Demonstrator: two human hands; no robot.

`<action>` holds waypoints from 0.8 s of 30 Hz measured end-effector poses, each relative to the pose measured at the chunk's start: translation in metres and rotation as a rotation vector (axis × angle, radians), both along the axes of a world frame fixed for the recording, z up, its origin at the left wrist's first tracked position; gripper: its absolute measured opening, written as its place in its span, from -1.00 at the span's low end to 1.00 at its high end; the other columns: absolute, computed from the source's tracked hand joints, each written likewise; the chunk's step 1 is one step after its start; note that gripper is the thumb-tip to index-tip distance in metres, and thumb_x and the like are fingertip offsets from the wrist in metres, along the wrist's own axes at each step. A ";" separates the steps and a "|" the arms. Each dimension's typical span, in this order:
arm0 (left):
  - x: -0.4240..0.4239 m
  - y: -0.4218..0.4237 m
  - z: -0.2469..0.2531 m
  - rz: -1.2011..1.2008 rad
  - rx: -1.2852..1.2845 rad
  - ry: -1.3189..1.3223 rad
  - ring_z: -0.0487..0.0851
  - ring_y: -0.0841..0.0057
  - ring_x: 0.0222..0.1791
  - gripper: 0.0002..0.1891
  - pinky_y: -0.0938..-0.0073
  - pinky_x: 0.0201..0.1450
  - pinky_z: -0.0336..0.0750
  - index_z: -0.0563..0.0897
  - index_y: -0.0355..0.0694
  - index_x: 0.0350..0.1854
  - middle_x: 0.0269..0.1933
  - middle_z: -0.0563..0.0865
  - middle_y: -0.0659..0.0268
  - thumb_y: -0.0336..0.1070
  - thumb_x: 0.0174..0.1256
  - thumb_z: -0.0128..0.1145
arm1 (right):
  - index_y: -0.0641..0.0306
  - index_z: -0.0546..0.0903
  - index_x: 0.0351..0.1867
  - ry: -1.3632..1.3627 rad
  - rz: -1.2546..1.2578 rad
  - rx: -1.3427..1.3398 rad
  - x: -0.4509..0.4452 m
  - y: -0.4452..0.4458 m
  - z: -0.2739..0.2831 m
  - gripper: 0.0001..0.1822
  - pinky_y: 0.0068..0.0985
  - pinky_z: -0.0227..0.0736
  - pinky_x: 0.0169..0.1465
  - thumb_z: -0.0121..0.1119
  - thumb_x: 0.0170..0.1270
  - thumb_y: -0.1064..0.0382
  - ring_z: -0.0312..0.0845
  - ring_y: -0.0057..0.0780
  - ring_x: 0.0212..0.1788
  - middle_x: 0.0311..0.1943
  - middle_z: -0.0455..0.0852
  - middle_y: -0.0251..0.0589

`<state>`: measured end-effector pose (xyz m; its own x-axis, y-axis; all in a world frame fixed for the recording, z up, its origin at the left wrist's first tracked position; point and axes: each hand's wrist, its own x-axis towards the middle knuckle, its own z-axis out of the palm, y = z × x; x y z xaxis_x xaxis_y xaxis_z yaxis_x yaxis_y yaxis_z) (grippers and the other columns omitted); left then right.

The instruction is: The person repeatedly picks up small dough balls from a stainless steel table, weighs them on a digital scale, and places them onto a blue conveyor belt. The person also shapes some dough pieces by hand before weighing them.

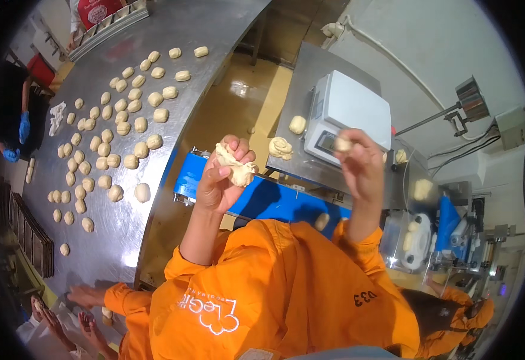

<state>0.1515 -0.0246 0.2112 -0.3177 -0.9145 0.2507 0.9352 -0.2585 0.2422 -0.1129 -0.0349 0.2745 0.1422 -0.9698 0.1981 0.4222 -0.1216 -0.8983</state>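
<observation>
My left hand (219, 180), raised over the blue conveyor belt (262, 198), grips a torn, ragged piece of pale dough (235, 167). A small lump of dough (343, 144) is pinched between the fingertips of my right hand (362, 164), in front of the scale's display. The white digital bench scale (357, 101) stands on a steel table (298, 148), its weighing plate bare. Beside the scale lie a smooth dough piece (297, 124) and a folded, coiled dough scrap (280, 148). Another dough piece (321, 221) rests on the belt, near my right forearm.
On the left, a long steel table (123, 238) carries many rolled dough pieces (120, 117), a crumpled white cloth (57, 118) and baking tins (30, 234). Co-workers stand around it, one in blue gloves (24, 128). Dough machinery (453, 229) and another person in orange (458, 315) are at right.
</observation>
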 end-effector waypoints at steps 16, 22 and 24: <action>0.005 0.010 0.001 0.137 0.109 -0.443 0.58 0.50 -0.12 -0.47 0.53 -0.17 0.60 0.43 -0.15 0.14 -0.05 0.53 0.30 -0.57 0.08 0.29 | 0.25 0.56 -0.16 1.297 -0.273 -0.226 0.038 -0.054 -0.163 -0.68 -0.26 0.46 0.07 0.43 0.05 0.38 0.54 -0.02 -0.04 -0.12 0.55 -0.03; 0.062 0.018 -0.037 0.561 0.216 -0.969 0.60 0.54 -0.28 -0.50 0.53 -0.30 0.59 0.44 -0.21 0.14 -0.16 0.58 0.30 -0.58 0.10 0.17 | 0.35 0.61 -0.01 1.321 -0.151 -0.150 0.025 -0.055 -0.145 -0.59 -0.24 0.41 0.19 0.40 0.15 0.21 0.52 0.05 0.09 -0.04 0.62 0.09; 0.113 0.033 -0.048 0.769 0.343 -1.405 0.63 0.44 -0.18 -0.51 0.39 -0.21 0.59 0.44 -0.25 0.14 -0.13 0.60 0.20 -0.55 0.10 0.17 | 0.31 0.61 -0.02 1.310 -0.260 -0.218 0.026 -0.045 -0.130 -0.65 -0.25 0.42 0.17 0.36 0.19 0.25 0.52 0.03 0.08 -0.03 0.60 0.05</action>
<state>0.2640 0.0086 0.1628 0.4222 -0.9045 -0.0611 -0.0304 -0.0815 0.9962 -0.0865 -0.0803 0.1449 0.1623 -0.9637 0.2119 -0.7791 -0.2570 -0.5719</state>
